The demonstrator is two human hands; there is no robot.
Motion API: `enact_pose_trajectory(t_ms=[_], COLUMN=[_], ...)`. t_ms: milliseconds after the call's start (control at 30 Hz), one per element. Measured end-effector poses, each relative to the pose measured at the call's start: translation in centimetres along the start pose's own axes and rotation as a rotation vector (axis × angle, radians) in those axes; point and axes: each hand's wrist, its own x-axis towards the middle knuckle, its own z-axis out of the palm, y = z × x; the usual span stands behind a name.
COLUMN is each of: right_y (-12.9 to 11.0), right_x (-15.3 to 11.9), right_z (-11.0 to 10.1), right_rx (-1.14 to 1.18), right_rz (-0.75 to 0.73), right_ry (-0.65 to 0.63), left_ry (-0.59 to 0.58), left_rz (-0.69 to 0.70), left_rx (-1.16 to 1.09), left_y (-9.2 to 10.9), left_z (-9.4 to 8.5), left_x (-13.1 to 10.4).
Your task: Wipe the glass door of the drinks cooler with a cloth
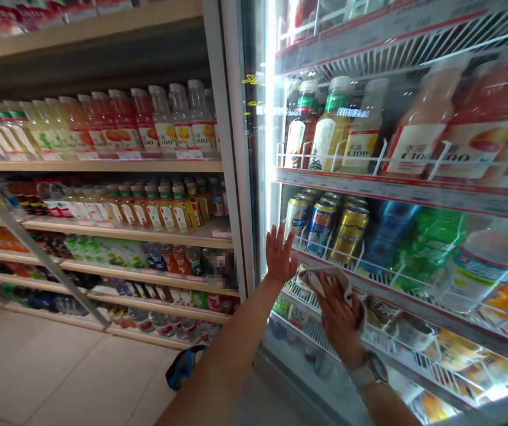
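Note:
My left hand [279, 257] is open, its fingers spread and its palm toward the front of a lit drinks cooler, near the cooler's left edge; whether it touches the glass I cannot tell. In my right hand [336, 313] is a greyish cloth [344, 278], held flat under the fingers at the level of a cooler shelf edge. A watch [376, 368] is on my right wrist. Just above the hands stand several cans, among them a gold can [350, 232] and a blue can [320, 223]. Reflected lettering shows on the cooler's glass.
Wooden shelves [156, 165] with rows of bottled drinks stand to the left, beside the cooler's frame [231, 142]. A slanted metal bar [45, 254] crosses them. On the tiled floor [58, 361] lies a dark and blue item [185, 364], partly behind my left arm.

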Motion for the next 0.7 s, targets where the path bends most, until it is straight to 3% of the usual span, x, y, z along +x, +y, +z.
enact_pose_trajectory(t_ms=[100, 167, 300, 400, 500, 600, 700], right_y=[-0.4, -0.3, 0.7, 1.8, 2.3, 1.8, 0.8], right_x=[-3.2, -3.0, 2.5, 7.7, 10.0, 8.3, 3.6], right_z=[0.9, 0.4, -2.8, -5.3, -6.1, -4.6, -2.0], right_rx=[0.035, 0.041, 0.014, -0.036, -0.075, -0.087, -0.055], right_rz=[-0.013, -0.003, 0.054, 0.109, 0.125, 0.122, 0.097], right_ry=[-0.005, -0.022, -0.034, 0.071, 0.128, 0.109, 0.058], left_ry=[0.009, 0.024, 0.048, 0.05, 0.048, 0.041, 0.044], left_rz=[-0.005, 0.003, 0.023, 0.016, 0.002, 0.001, 0.009], left_rx=[-0.008, -0.011, -0.045, -0.052, -0.075, -0.078, -0.056], left_y=[-0.1, 0.0, 0.0, 0.0, 0.0, -0.1, 0.0], left_z=[0.1, 0.1, 0.0, 0.1, 0.1, 0.1, 0.0], left_x=[0.0, 0.1, 0.3, 0.4, 0.3, 0.2, 0.2])
